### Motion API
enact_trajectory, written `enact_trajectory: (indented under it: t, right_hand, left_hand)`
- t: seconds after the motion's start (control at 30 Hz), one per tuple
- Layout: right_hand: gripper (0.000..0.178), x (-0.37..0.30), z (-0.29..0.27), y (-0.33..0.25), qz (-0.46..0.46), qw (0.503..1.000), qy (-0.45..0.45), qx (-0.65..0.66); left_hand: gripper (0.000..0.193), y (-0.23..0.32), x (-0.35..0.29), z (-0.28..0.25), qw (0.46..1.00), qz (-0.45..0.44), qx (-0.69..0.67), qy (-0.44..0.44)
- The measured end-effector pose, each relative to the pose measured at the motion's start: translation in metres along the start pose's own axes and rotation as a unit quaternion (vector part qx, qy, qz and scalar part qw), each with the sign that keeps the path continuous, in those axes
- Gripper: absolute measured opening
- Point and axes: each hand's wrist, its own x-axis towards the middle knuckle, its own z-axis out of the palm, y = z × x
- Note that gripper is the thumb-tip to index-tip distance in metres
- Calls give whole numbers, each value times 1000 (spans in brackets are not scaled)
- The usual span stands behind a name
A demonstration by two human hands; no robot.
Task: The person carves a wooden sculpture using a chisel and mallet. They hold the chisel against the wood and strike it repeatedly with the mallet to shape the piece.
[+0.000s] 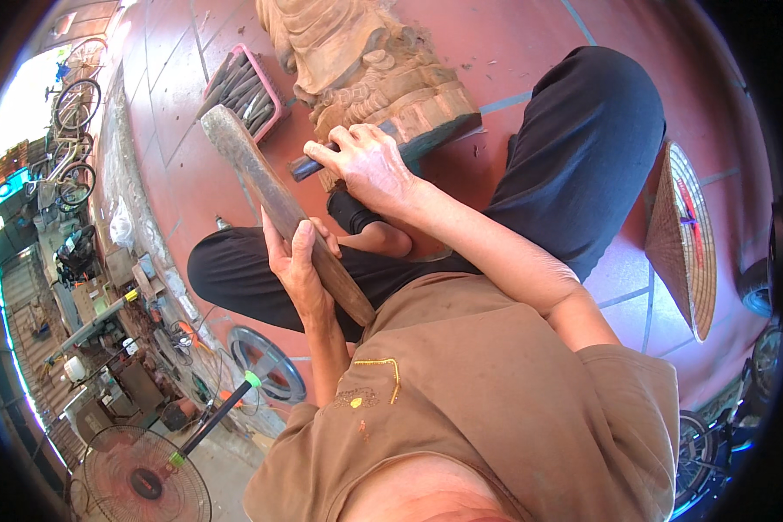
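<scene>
My left hand [297, 259] is wrapped round a long wooden mallet [265, 184], a plain club whose thicker end points up and to the left. Its narrow end rests near my lap. My right hand [370, 167] grips a dark chisel [306, 167]; the butt sticks out to the left of my fingers, and the other end reaches the base of a carved wooden statue [348, 43]. The statue lies on the floor in front of me, with draped folds and small figures cut into it. The chisel's cutting edge cannot be made out.
A pink basket [280, 104] full of dark chisels stands left of the statue on the red tiled floor [170, 96]. To the right lies a conical straw hat [683, 239]. A standing fan [148, 483] is at lower left, with bicycles [76, 104] and clutter beyond.
</scene>
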Motion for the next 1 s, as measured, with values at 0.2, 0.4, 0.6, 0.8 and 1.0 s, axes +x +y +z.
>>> enact_trajectory:
  t: [0.2, 0.4, 0.6, 0.8, 1.0]
  right_hand:
    - [63, 1, -2, 1, 8, 1000, -9, 10]
    - [65, 3, -4, 1, 16, 999, -15, 25]
    - [62, 4, -7, 2, 20, 998, 18, 49]
    - [40, 3, -8, 3, 14, 997, 34, 63]
    - [77, 1, -7, 3, 21, 999, 11, 32]
  left_hand:
    - [81, -3, 0, 1, 1000, -10, -6, -2]
    - [79, -2, 0, 2, 1000, 3, -4, 3]
    - [78, -6, 0, 1, 1000, 13, -9, 11]
    - [77, -2, 0, -4, 999, -33, 17, -17]
    - [54, 0, 1, -3, 997, 56, -28, 55]
